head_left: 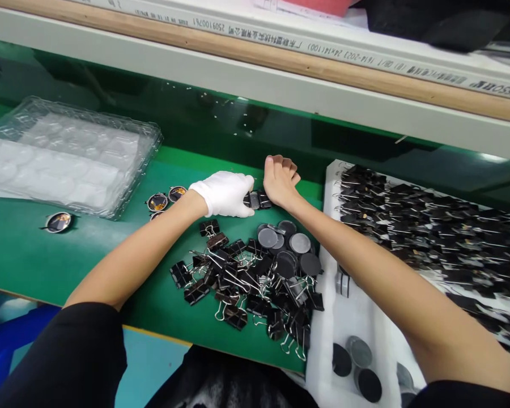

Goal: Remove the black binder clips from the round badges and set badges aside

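My left hand [225, 194], in a white glove, has its thumb and fingers closed about one end of a short row of black and grey pieces [255, 199] on the green table. Their exact kind is too small to make out. At the row's other end is my bare right hand [281, 178], its fingers curled in and its palm side partly hidden, so I cannot see what it holds. Nearer to me lies a heap of black binder clips [238, 277] with silver handles. Grey and black round discs [291, 243] are piled beside the clips.
Clear plastic trays [68, 164] are stacked at the left. Round cases with an orange pattern [157, 202] lie near my left wrist, and another one [58, 222] sits farther left. A white foam tray [327, 328] with discs and many clipped pieces [429, 232] stands right. A shelf edge [255, 62] crosses behind.
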Motion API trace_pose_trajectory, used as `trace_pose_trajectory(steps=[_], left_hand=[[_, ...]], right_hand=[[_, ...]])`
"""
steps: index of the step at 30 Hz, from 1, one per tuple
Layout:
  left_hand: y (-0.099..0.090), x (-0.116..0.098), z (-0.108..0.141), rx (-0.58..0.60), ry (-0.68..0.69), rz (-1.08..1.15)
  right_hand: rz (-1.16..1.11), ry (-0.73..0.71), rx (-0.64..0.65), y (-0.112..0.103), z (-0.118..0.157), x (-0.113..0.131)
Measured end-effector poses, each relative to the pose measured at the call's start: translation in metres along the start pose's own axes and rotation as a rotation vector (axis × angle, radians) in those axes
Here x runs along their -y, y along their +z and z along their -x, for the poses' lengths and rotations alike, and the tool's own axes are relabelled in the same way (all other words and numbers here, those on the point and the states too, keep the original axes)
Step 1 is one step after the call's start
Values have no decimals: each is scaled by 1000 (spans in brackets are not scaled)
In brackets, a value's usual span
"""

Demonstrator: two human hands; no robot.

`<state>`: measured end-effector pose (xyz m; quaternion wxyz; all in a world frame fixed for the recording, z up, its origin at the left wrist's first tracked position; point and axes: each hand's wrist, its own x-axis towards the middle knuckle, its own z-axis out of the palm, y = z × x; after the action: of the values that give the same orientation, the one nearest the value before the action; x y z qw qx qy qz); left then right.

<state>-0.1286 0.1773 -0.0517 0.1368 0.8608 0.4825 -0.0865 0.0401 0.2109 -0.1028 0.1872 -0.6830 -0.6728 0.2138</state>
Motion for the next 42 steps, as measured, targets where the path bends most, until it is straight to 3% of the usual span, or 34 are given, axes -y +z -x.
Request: trace_pose_trajectory(steps=[11, 15, 18, 21, 23, 26, 31, 33, 36, 39, 42], left_hand=[[4, 1, 2, -61, 25, -11], [0, 8, 5, -63, 29, 85], [-8, 13, 8, -64, 59, 302], [-15, 12, 11, -51, 105, 543], [-19, 8, 14, -9, 150, 719], [-25, -1, 18, 39, 198, 904], [-31, -19, 28, 110, 254, 830], [-31, -22, 30, 82, 272, 815], [-26, -13, 26, -13, 213, 855], [-16, 2, 10, 13, 73, 799], [-8, 8, -4, 80, 31, 736]], right_hand=[[-19, 15, -20, 2, 2, 4], [-166, 83, -33, -10, -6, 12], [-528, 166, 67, -37, -5, 13], [-772, 173, 297, -72, 15, 7], [-759, 136, 396, -91, 35, 4], [-712, 101, 401, -107, 60, 2], [-657, 1, 466, -118, 84, -9], [-637, -80, 429, -135, 95, -21], [-584, -207, 270, -183, 121, -50], [-506, -235, 101, -241, 158, -87], [-408, -224, -39, -278, 203, -132]])
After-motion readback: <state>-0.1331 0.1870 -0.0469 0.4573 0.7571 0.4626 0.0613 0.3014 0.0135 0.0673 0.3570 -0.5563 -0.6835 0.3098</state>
